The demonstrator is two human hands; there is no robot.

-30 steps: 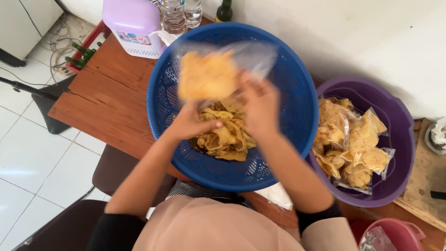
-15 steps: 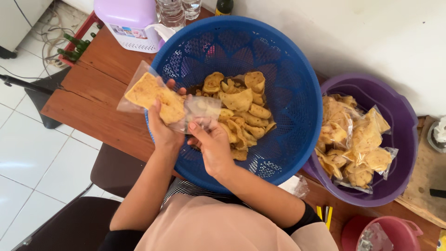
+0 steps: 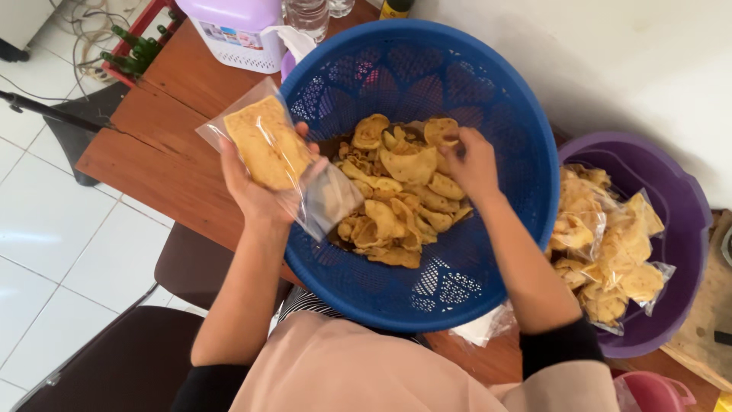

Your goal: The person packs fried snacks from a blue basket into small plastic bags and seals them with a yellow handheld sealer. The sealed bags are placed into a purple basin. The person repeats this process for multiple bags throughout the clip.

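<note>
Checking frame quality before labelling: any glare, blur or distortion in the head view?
Head view: even, soft daylight, faint shadows. Mild glare on the clear plastic bag of yellow chips in the left hand. Right hand in the round blue plastic basket is slightly motion-soft. The white tiled floor is nearly overexposed. Wide-angle lens bends the edges.

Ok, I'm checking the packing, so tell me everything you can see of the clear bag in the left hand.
The clear plastic bag is thin, glossy film, partly filled with flat yellow chips packed toward its far end. Its near end looks slack and almost empty. It lies tilted across the left hand, which grips it from below, over the table edge beside the blue basket's rim.
</note>
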